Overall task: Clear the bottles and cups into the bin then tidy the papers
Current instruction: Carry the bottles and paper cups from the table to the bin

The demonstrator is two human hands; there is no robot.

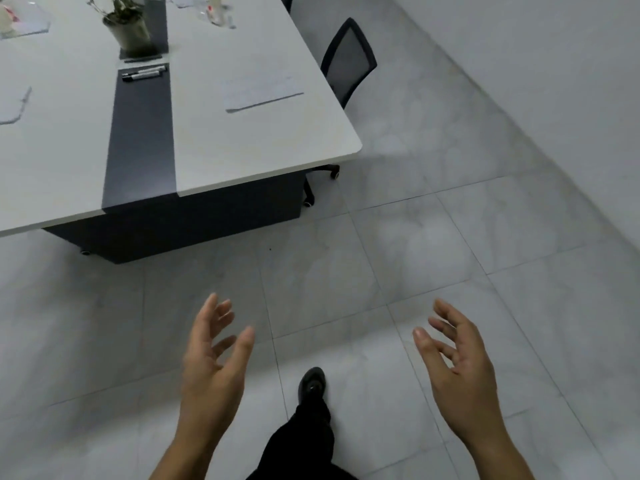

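My left hand (213, 358) and my right hand (457, 358) hang over the tiled floor, both empty with fingers spread. They are well short of the white table (277, 143) at the upper left. A sheet of paper (261, 91) lies near the table's right edge. More papers (14, 105) lie at the left edge of the view and at the far left corner (24, 26). A blurred clear bottle or cup (216, 10) stands at the table's far end; another pale item (7, 15) shows at the top left corner. No bin is in view.
A potted plant (130, 26) and two markers (143, 73) sit on the table's dark centre strip (142, 133). A black mesh chair (348, 64) stands at the table's right side. My shoe (312, 381) is on the floor between my hands. A wall (554, 64) runs along the right.
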